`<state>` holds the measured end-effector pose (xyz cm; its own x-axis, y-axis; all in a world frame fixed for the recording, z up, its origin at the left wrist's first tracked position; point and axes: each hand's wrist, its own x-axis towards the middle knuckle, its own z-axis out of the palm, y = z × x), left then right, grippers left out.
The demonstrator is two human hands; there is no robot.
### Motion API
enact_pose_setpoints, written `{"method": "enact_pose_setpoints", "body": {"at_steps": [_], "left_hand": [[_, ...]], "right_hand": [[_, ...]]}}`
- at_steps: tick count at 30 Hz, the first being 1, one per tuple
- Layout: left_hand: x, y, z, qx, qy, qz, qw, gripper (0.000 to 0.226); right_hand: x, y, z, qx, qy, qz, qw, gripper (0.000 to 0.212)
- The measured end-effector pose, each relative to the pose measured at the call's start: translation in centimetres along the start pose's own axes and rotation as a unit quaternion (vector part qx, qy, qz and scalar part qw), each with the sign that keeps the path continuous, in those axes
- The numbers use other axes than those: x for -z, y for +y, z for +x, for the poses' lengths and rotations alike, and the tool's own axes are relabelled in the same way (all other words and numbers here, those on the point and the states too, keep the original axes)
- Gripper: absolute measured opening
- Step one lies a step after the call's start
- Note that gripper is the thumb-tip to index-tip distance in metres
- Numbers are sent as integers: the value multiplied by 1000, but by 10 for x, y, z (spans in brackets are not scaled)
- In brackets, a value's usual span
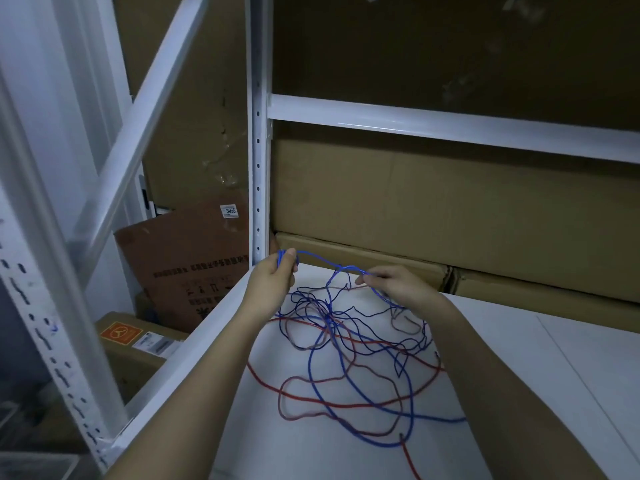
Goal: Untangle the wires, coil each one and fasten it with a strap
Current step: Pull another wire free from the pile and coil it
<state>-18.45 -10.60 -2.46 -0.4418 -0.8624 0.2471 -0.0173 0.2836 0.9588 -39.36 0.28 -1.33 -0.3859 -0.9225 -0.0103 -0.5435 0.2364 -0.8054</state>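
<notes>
A tangle of wires (349,344) lies on the white shelf board (485,393): bright blue, dark blue, red and a dull pink one, all crossing each other. My left hand (273,275) is raised near the shelf's upright post and grips a small bundle of the bright blue wire (322,260). That wire stretches rightward to my right hand (394,284), which pinches it above the tangle. From my right hand the blue wire drops back into the pile. No strap is visible.
White metal shelving surrounds the work spot: an upright post (258,133), a crossbeam (450,124) and a diagonal brace (138,126). Flat cardboard boxes (415,202) stand behind the shelf board. More boxes (187,268) sit on the floor at left.
</notes>
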Motion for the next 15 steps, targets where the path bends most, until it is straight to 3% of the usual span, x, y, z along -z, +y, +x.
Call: {"method": "enact_pose_setpoints", "body": {"at_steps": [3, 5, 8, 10, 12, 15], "left_hand": [[-1, -2, -2, 5, -19, 11, 1000, 40], [-2, -4, -5, 7, -38, 16, 999, 40], [0, -6, -9, 11, -39, 4, 999, 41], [5, -5, -9, 11, -27, 9, 1000, 41], [9, -4, -8, 9, -17, 22, 1000, 41], [12, -5, -9, 8, -9, 18, 1000, 42]], "right_hand": [[12, -8, 13, 44, 78, -146, 985, 13], [15, -18, 20, 88, 170, -288, 938, 9], [16, -20, 22, 124, 240, -378, 886, 30], [12, -10, 17, 96, 219, -320, 917, 49], [-2, 2, 8, 73, 220, -165, 959, 57], [-22, 14, -2, 48, 270, 4, 962, 61]]}}
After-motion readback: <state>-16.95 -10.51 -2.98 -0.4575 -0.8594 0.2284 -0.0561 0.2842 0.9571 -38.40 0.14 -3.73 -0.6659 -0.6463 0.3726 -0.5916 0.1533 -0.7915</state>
